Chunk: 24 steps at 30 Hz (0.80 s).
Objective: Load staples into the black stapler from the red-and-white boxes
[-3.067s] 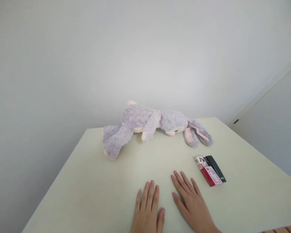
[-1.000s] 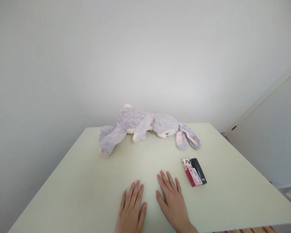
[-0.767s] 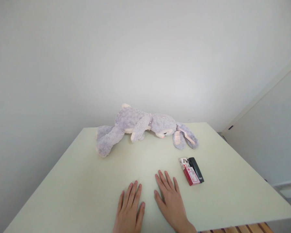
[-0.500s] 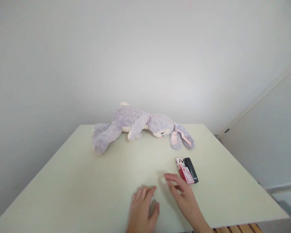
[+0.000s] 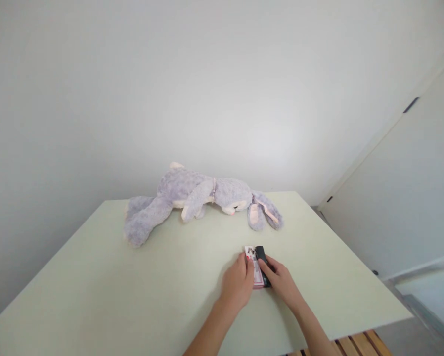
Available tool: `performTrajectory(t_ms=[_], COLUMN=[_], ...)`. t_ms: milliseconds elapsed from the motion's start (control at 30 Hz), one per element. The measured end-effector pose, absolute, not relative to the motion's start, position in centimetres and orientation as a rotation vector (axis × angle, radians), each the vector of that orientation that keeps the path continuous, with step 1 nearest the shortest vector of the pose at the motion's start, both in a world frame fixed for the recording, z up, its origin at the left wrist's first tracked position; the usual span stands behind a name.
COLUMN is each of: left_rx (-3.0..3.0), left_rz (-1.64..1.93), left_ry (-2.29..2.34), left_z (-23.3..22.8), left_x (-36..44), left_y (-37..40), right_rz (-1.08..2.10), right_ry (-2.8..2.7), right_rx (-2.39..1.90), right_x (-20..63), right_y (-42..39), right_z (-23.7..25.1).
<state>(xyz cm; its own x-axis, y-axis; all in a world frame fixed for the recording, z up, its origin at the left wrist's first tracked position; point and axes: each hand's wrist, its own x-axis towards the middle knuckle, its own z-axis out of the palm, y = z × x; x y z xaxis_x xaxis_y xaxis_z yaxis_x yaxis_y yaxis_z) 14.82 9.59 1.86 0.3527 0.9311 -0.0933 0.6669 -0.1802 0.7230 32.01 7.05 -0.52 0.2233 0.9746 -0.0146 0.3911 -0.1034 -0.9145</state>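
Both hands have left their flat rest at the lower middle of the frame and come forward to the small box (image 5: 256, 267) lying just below centre on the pale table (image 5: 96, 291). The left hand (image 5: 237, 284) now covers the box's left edge, while the right hand (image 5: 279, 279) presses its fingers on the dark right side, so the pair close on it from either flank. The box lies on the tabletop. The plush rabbit (image 5: 203, 198) lies as before, well beyond, near the far edge.
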Motion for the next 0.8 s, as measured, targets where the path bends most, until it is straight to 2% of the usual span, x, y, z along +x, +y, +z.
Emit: performTrajectory(t_ms=[233, 333, 567, 800], left_rx=[1.891, 1.891, 1.832, 1.793], left_rz=[0.516, 0.556, 0.614, 0.683], left_ry=[1.645, 1.82, 1.972, 2.061], left_z=[1.7, 1.5, 0.9, 0.4], left_x=[4.0, 1.8, 2.3, -2.6], left_y=[6.8, 5.4, 4.3, 7.3], right_rz=[0.91, 0.899, 0.886, 0.88], right_ry=[-1.375, -1.316, -1.248, -1.242], right_rx=[-1.561, -1.561, -1.566, -1.58], right_x=[20.3, 17.1, 17.2, 17.4], right_y=[5.6, 5.3, 5.0, 4.5], right_z=[-1.5, -2.0, -2.9, -2.8])
